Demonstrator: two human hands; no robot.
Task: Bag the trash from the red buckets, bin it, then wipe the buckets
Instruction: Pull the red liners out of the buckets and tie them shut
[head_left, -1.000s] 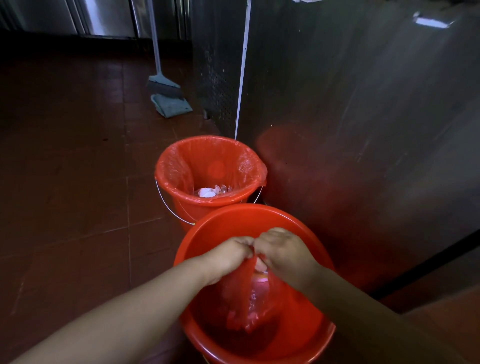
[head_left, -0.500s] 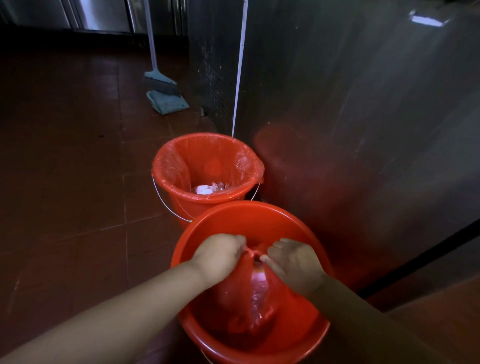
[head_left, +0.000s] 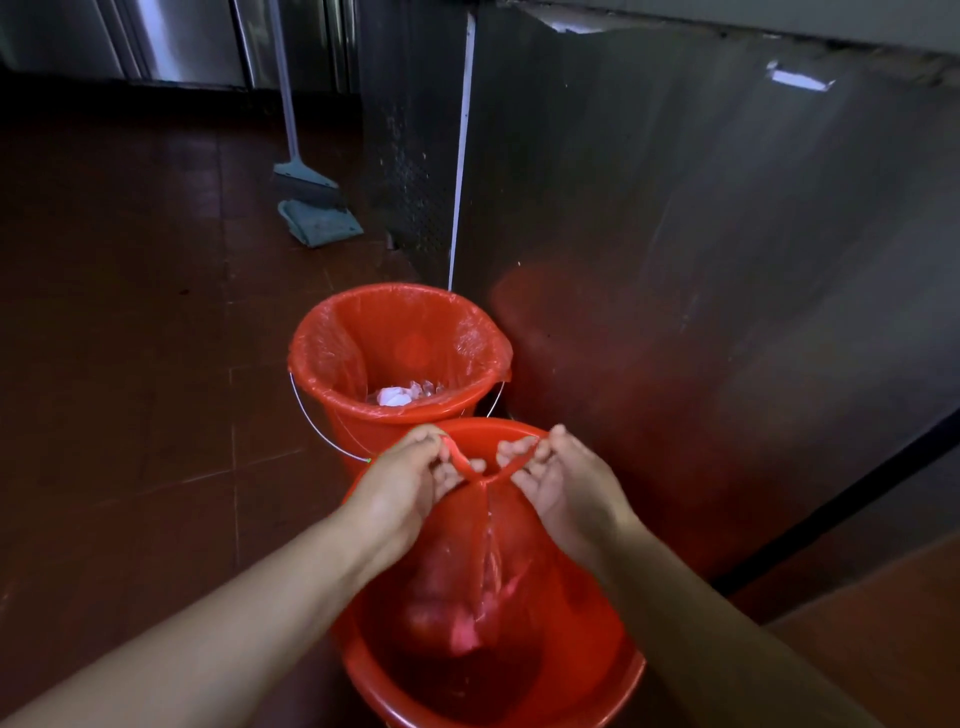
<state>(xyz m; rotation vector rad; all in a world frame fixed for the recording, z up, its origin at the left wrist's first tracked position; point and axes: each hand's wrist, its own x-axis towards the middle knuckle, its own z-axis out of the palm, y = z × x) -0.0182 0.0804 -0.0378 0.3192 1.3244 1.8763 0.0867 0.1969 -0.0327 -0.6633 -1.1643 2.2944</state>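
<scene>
No writing could be read anywhere. Over the near bucket (head_left: 613, 680), the left hand (head_left: 400, 483) and right hand (head_left: 566, 483) each pinched a twisted ear of the red bag (head_left: 483, 566). Half a second before, the hands were closer together. The far bucket (head_left: 363, 421), lined, held white trash (head_left: 392, 397).

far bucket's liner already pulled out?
No, the liner is draped over the far bucket's rim, with trash lying at the bottom.
</scene>
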